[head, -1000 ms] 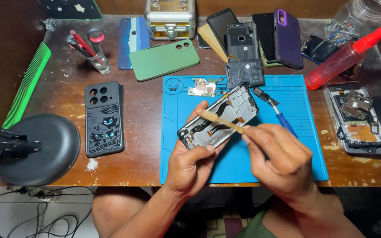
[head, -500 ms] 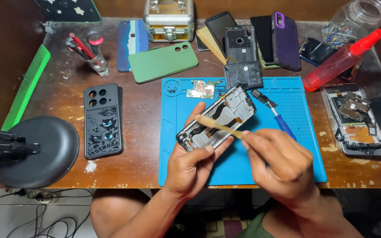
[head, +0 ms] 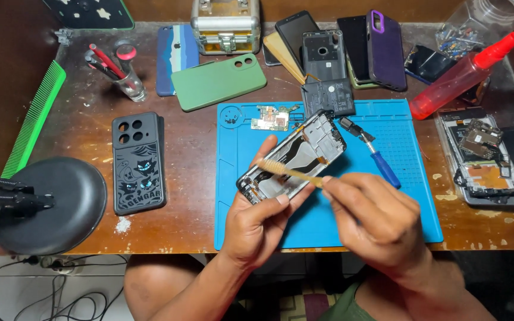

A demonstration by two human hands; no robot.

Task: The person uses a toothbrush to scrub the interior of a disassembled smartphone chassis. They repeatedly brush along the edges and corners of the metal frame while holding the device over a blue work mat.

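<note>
- Left hand [head: 257, 223]: fingers clenched on opened black phone frame [head: 295, 157], tilted above blue silicone mat [head: 400, 208].
- Right hand [head: 376, 220]: fingers pinching tan wooden-handled brush [head: 287, 172], bristles toward 9 o'clock.
- Best brushed lightly, away from connectors, frame steady.

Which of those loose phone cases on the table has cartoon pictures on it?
The dark grey case, lying left of the blue mat. The green case and purple case are plain.

Green phone case [head: 218, 81], red squeeze bottle [head: 463, 76], black lamp base [head: 52, 205] on the desk
</note>
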